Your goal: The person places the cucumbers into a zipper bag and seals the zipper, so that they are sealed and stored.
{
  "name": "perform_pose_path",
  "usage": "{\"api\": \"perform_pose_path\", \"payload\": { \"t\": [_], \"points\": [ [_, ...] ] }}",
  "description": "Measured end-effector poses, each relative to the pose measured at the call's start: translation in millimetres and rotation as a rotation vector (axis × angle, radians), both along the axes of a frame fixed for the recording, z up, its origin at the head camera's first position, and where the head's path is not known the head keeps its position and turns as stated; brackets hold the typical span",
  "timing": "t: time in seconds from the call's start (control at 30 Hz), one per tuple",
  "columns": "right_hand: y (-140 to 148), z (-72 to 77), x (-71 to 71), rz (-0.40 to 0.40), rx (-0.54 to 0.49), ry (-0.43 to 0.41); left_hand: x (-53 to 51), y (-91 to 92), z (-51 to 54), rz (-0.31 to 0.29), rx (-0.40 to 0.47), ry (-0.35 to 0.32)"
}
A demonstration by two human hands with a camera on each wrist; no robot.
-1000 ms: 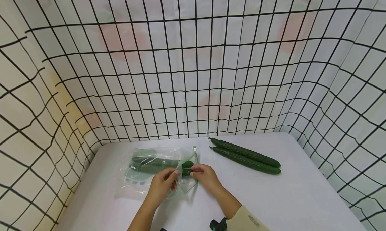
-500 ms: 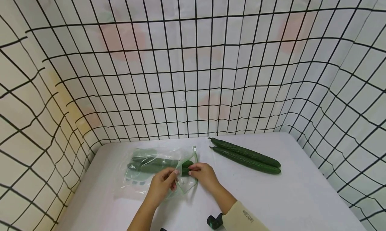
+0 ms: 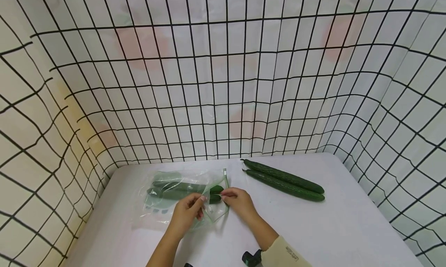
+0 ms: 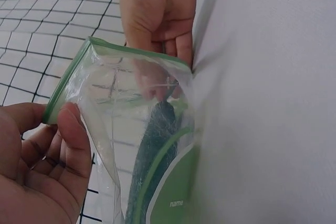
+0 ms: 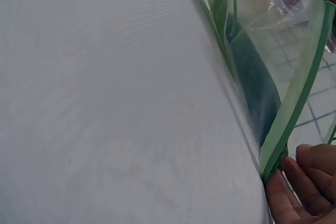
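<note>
Two dark green cucumbers (image 3: 215, 199) (image 4: 152, 145) (image 5: 254, 85) lie side by side in a clear zip bag (image 3: 150, 216) with green edging, their near ends showing at its right-hand mouth. My left hand (image 3: 185, 213) (image 4: 47, 169) pinches one edge of the mouth between thumb and fingers, holding it raised. At the opening, my right hand (image 3: 242, 205) (image 4: 161, 9) (image 5: 310, 187) has thumb and fingertips together at the stem end of the lower cucumber. Through the plastic in the left wrist view, those fingertips appear around the stem.
Two more cucumbers (image 3: 285, 178) lie together, slanting, at the back right of the white table (image 3: 331, 232). Black wire mesh (image 3: 226, 104) stands behind and along both sides. A small black object (image 3: 251, 258) shows beside the right sleeve at the front.
The lower bagged cucumber has slid a little left, further into the bag. My right hand moved left with it, then slightly back right. My left hand keeps its hold on the bag edge.
</note>
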State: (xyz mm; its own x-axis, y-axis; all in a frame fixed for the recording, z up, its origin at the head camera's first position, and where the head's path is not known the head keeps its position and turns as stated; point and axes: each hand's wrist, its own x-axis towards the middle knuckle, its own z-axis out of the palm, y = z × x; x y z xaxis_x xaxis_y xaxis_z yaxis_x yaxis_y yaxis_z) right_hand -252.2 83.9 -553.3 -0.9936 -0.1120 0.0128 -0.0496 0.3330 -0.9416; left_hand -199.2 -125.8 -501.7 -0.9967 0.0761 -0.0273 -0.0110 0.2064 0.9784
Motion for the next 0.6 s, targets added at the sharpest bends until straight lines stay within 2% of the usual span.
{"api": "perform_pose_path", "payload": {
  "t": [0.23,0.5,0.6],
  "points": [
    [10.2,5.0,1.3,-0.057,-0.04,0.016,0.3,0.7,0.7,-0.004,0.001,0.002],
    [20.1,20.7,2.3,-0.119,-0.084,0.049,0.5,1.8,1.0,-0.012,0.004,0.0],
    [24.4,26.8,4.4,-0.118,-0.101,0.062,0.9,1.9,1.3,-0.016,0.011,-0.002]
  ]
}}
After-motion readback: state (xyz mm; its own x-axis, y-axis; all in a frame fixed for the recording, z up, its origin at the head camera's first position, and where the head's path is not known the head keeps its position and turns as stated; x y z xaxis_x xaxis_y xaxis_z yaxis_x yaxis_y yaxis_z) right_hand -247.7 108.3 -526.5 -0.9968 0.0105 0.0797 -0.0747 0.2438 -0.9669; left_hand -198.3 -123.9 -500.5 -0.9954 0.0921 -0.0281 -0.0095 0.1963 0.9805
